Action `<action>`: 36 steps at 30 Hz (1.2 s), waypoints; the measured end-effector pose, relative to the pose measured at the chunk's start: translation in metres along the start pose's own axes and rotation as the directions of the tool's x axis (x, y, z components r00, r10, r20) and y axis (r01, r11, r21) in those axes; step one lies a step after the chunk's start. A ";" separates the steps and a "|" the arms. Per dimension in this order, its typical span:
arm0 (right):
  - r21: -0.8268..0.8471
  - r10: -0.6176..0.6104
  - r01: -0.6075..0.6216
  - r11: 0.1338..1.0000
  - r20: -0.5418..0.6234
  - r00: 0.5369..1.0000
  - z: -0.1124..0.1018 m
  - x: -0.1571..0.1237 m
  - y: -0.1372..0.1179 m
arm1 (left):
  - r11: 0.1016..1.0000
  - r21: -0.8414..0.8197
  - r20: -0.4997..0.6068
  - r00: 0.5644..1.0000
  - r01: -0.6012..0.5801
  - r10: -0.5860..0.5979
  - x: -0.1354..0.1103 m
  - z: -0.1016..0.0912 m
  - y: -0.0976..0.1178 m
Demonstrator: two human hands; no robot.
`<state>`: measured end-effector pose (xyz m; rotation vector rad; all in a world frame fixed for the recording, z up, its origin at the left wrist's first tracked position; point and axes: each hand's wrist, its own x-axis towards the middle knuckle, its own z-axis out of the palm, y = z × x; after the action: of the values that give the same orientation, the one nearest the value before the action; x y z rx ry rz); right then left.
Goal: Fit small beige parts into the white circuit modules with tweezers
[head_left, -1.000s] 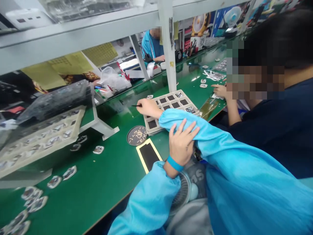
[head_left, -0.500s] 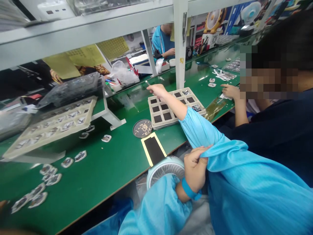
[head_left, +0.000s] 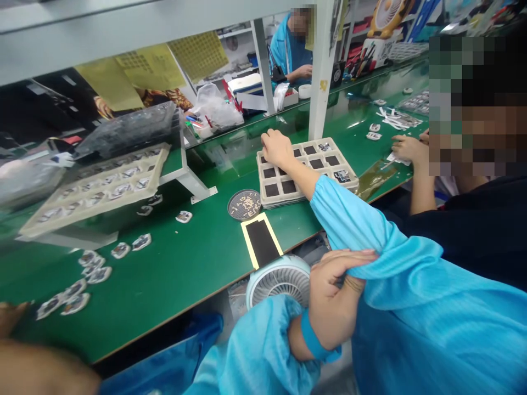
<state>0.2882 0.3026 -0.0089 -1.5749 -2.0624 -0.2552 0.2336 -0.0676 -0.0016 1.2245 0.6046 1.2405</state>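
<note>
My left hand (head_left: 334, 293), with a blue band at its wrist, is closed on the blue sleeve (head_left: 373, 249) of my right arm. My right hand (head_left: 278, 149) reaches over the far left corner of a beige compartment tray (head_left: 307, 198). Its fingers are bent down, and what they hold, if anything, is hidden. Dark squares lie in most visible compartments, and a patterned part (head_left: 341, 176) sits in the front right one. Beside the tray stands a round dark dish (head_left: 231, 211) of small pale pieces. A black sheet with a yellow border (head_left: 263, 244) lies in front.
A light-blue fan (head_left: 280, 281) stands below the bench edge. Several small white-rimmed parts (head_left: 121, 250) lie at left, near a raised tray (head_left: 96, 211). Another person's hand (head_left: 10, 318) is at far left. At right, a co-worker's hand (head_left: 407, 149) works. A shelf post (head_left: 322, 77) rises behind the tray.
My right hand has come down onto the tray's far left corner; the thin pale-tipped tool it held out is no longer visible. A blurred arm has entered at lower left. The view has shifted.
</note>
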 end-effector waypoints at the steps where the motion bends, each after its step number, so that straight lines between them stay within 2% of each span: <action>1: -0.018 -0.007 0.007 1.000 0.006 1.000 -0.002 0.001 0.004 | 1.000 -0.001 0.001 1.000 -0.014 0.014 -0.002 0.003 0.002; 4: -0.055 -0.007 0.009 0.998 0.028 1.000 -0.008 0.003 0.013 | 0.998 -0.008 -0.037 0.997 -0.063 0.063 -0.017 0.017 0.000; 7: -0.061 -0.011 0.014 0.998 0.054 0.998 -0.012 0.002 0.014 | 0.993 0.047 -0.126 0.986 -0.105 0.110 -0.037 0.029 -0.012; 9: -0.053 -0.044 0.047 0.997 0.066 0.997 -0.014 0.002 0.010 | 0.990 0.096 -0.131 0.985 -0.099 0.112 -0.046 0.033 -0.022; 12: -0.037 -0.125 0.126 0.991 0.042 0.991 -0.020 0.002 -0.007 | 0.990 0.082 -0.038 0.992 -0.114 0.117 -0.046 0.029 -0.028; 15: -0.031 -0.257 0.256 0.966 -0.022 0.966 -0.029 -0.004 -0.037 | 0.993 0.009 0.115 0.987 -0.115 0.114 -0.031 0.015 -0.022; 17: -0.040 -0.372 0.370 0.928 -0.078 0.925 -0.035 -0.013 -0.060 | 0.993 0.054 0.227 0.970 -0.101 0.086 -0.017 0.001 -0.014; 19: -0.048 -0.485 0.483 0.874 -0.130 0.865 -0.038 -0.027 -0.081 | 0.971 0.217 0.299 0.954 -0.100 0.032 -0.003 -0.016 -0.008; 22: -0.041 -0.576 0.582 0.812 -0.206 0.791 -0.040 -0.050 -0.103 | 0.857 0.511 0.301 0.948 -0.065 -0.107 0.011 -0.042 -0.006; 25: -0.016 -0.609 0.624 0.782 -0.233 0.758 -0.036 -0.067 -0.110 | 0.741 0.668 0.277 0.947 -0.070 -0.160 0.018 -0.064 -0.009; 32: 0.075 -0.603 0.628 0.774 -0.210 0.769 -0.017 -0.084 -0.106 | 0.508 0.828 0.371 0.912 -0.239 -0.176 0.038 -0.092 -0.005; 36: 0.120 -0.599 0.631 0.766 -0.222 0.769 -0.015 -0.089 -0.106 | 0.399 0.866 0.368 0.925 -0.302 -0.099 0.058 -0.096 0.000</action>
<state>0.2090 0.1891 -0.0242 -0.6822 -2.3251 -0.3992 0.1658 0.0203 -0.0161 2.4217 0.9984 0.6512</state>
